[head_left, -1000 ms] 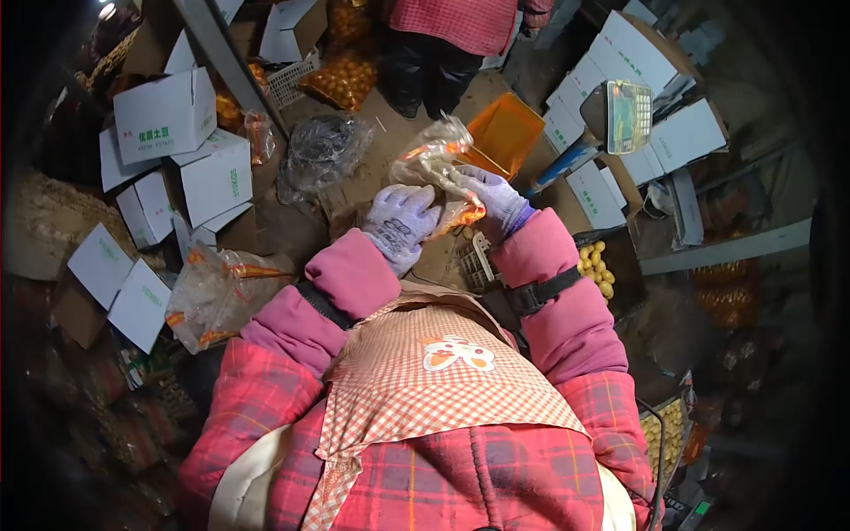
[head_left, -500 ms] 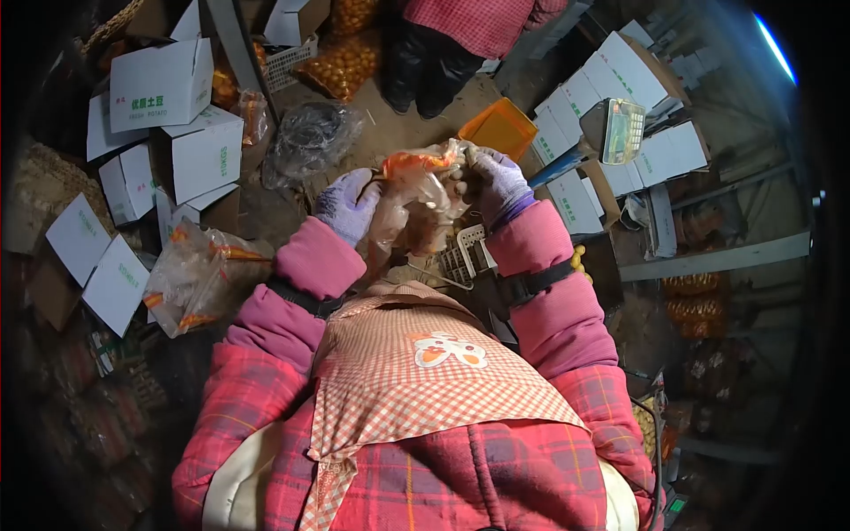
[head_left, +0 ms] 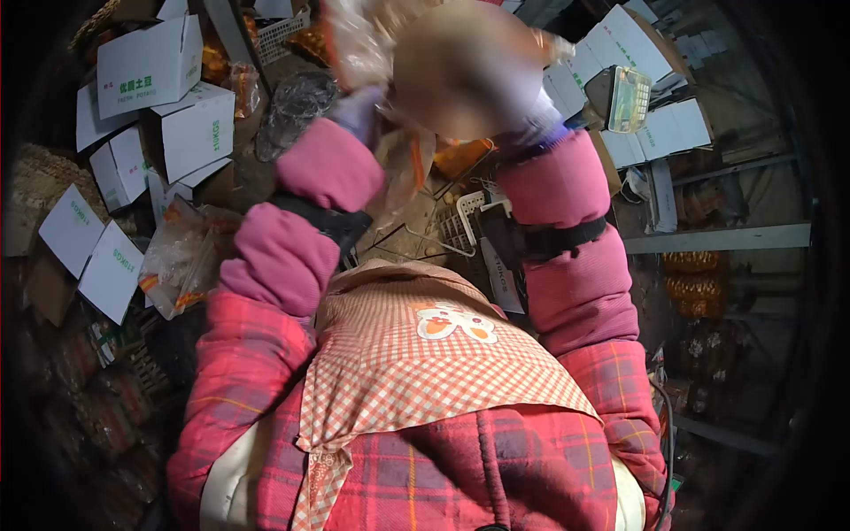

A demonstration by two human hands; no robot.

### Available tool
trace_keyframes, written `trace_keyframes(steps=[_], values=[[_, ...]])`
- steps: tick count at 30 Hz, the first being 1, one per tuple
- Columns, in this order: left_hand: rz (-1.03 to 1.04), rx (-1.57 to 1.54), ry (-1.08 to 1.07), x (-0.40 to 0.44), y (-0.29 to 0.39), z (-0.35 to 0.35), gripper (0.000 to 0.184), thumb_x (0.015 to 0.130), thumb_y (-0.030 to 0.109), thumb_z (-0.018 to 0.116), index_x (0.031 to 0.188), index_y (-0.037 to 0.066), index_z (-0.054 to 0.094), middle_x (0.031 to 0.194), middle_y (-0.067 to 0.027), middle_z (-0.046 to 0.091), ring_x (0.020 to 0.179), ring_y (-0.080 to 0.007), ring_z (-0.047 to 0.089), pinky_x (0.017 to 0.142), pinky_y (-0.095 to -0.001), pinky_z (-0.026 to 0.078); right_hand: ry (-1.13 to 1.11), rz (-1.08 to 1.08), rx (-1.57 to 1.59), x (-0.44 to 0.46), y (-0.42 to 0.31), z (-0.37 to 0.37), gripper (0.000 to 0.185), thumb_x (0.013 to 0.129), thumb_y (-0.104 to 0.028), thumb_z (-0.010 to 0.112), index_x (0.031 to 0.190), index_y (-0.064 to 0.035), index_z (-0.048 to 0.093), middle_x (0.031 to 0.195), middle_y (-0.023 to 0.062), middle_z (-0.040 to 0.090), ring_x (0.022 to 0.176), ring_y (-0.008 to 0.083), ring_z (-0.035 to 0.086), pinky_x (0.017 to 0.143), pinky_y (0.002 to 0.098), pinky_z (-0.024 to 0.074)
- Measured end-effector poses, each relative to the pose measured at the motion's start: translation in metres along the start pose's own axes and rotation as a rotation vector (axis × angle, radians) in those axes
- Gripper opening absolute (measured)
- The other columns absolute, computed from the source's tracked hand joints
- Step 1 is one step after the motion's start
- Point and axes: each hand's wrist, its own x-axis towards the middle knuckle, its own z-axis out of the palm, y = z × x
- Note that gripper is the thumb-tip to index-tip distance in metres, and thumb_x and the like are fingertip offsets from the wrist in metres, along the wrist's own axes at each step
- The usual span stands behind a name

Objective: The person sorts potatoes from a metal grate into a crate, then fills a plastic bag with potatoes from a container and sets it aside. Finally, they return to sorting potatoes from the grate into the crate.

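Note:
My gloved left hand (head_left: 359, 115) is raised at the upper middle, its fingers closed on a clear plastic bag (head_left: 356, 44) with red-orange print. Part of the bag rises above the hand and part hangs below it. My gloved right hand (head_left: 478, 75) is close to the camera, a large blur over the bag's right side. Its fingers are smeared, and whether they grip the bag cannot be made out. Below the hands, an orange container (head_left: 462, 157) and a white plastic basket (head_left: 460, 223) show in part.
White cardboard boxes (head_left: 149, 69) are piled at the left, beside dark crumpled plastic (head_left: 297, 104). Another clear bag (head_left: 181, 257) lies lower left. On the right are a scale display (head_left: 629, 100), more cartons (head_left: 673, 133) and a metal bar (head_left: 722, 239).
Both hands have risen with the bag, my right hand coming nearer the camera and blurring. The person in the pink checked top is no longer visible. The view has shifted slightly.

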Motion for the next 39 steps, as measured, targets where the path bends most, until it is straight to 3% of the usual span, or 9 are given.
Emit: trace_keyframes(steps=[4, 5, 7, 9, 15, 19, 27, 33, 39], values=[[-0.230, -0.580, 0.297, 0.011, 0.108, -0.001, 0.045, 0.090, 0.034, 0.046, 0.123, 0.003, 0.045, 0.115, -0.0131, 0.055, 0.098, -0.0314, 0.059, 0.076, -0.0435, 0.053, 0.196, 0.089, 0.081, -0.023, 0.085, -0.144, 0.042, 0.086, -0.040, 0.060, 0.115, -0.0109, 0.053, 0.087, 0.0029, 0.062, 0.079, 0.0147, 0.058, 0.068, 0.0256, 0.0455], [-0.174, -0.727, 0.035, 0.006, 0.122, -0.007, 0.041, 0.089, 0.034, 0.049, 0.119, 0.006, 0.049, 0.111, -0.0103, 0.057, 0.095, -0.0275, 0.059, 0.077, -0.0406, 0.053, 0.095, 0.206, 0.207, -0.032, 0.115, -0.181, 0.045, 0.082, -0.048, 0.063, 0.110, -0.0135, 0.055, 0.082, 0.0003, 0.060, 0.073, 0.0142, 0.056, 0.064, 0.0266, 0.0434], [-0.264, -1.131, -0.755, 0.041, 0.130, -0.063, 0.039, 0.088, 0.037, 0.051, 0.115, 0.009, 0.053, 0.121, -0.0110, 0.052, 0.105, -0.0236, 0.056, 0.084, -0.0373, 0.050, 0.478, 0.490, 0.104, -0.080, 0.141, -0.129, 0.053, 0.072, -0.064, 0.064, 0.102, -0.0200, 0.058, 0.078, -0.0020, 0.058, 0.068, 0.0161, 0.052, 0.067, 0.0353, 0.0407], [-0.143, -1.005, -0.852, 0.057, 0.156, -0.074, 0.039, 0.088, 0.037, 0.051, 0.116, 0.009, 0.053, 0.122, -0.0116, 0.051, 0.107, -0.0244, 0.054, 0.086, -0.0382, 0.048, 0.682, 0.786, 0.251, -0.100, 0.165, -0.083, 0.061, 0.068, -0.072, 0.060, 0.105, -0.0251, 0.052, 0.093, -0.0043, 0.053, 0.087, 0.0199, 0.050, 0.085, 0.0418, 0.0359], [0.010, -0.795, -1.103, 0.090, 0.213, -0.103, 0.041, 0.088, 0.037, 0.050, 0.119, 0.009, 0.052, 0.128, -0.0135, 0.047, 0.115, -0.0268, 0.050, 0.094, -0.0408, 0.043, -0.001, 0.940, 0.299, -0.072, 0.218, -0.018, 0.077, 0.071, -0.076, 0.051, 0.124, -0.0202, 0.045, 0.098, 0.0006, 0.053, 0.097, 0.0226, 0.049, 0.093, 0.0470, 0.0351], [0.060, -0.786, -0.828, 0.015, 0.211, -0.116, 0.042, 0.088, 0.037, 0.051, 0.120, 0.009, 0.052, 0.129, -0.0139, 0.046, 0.116, -0.0274, 0.048, 0.096, -0.0413, 0.042, -0.602, 0.739, 0.614, -0.055, 0.193, 0.050, 0.070, 0.081, -0.065, 0.051, 0.129, -0.0143, 0.045, 0.108, 0.0024, 0.056, 0.099, 0.0238, 0.052, 0.092, 0.0461, 0.0387], [0.291, -0.622, -0.209, -0.077, 0.203, -0.145, 0.044, 0.088, 0.036, 0.052, 0.122, 0.009, 0.050, 0.129, -0.0142, 0.046, 0.118, -0.0281, 0.047, 0.098, -0.0414, 0.040, -0.309, 0.467, 0.730, -0.022, 0.139, 0.032, 0.021, 0.084, -0.013, 0.058, 0.101, -0.0011, 0.057, 0.071, 0.0078, 0.060, 0.072, 0.0283, 0.060, 0.067, 0.0382, 0.0511], [0.299, -0.427, 0.057, -0.065, 0.177, -0.132, 0.046, 0.088, 0.036, 0.052, 0.124, 0.008, 0.049, 0.130, -0.0144, 0.046, 0.119, -0.0286, 0.046, 0.099, -0.0415, 0.038, 0.209, 0.472, 0.739, -0.018, 0.160, -0.053, 0.023, 0.087, -0.030, 0.059, 0.100, -0.0120, 0.059, 0.081, 0.0035, 0.063, 0.086, 0.0234, 0.060, 0.070, 0.0374, 0.0468], [0.273, -0.091, 0.145, -0.048, 0.144, -0.075, 0.047, 0.087, 0.036, 0.053, 0.125, 0.008, 0.048, 0.130, -0.0145, 0.046, 0.120, -0.0291, 0.045, 0.100, -0.0416, 0.037, 0.006, 0.859, 0.530, -0.035, 0.215, -0.027, 0.039, 0.080, -0.053, 0.062, 0.101, -0.0215, 0.055, 0.101, -0.0006, 0.059, 0.099, 0.0217, 0.052, 0.083, 0.0395, 0.0394]])
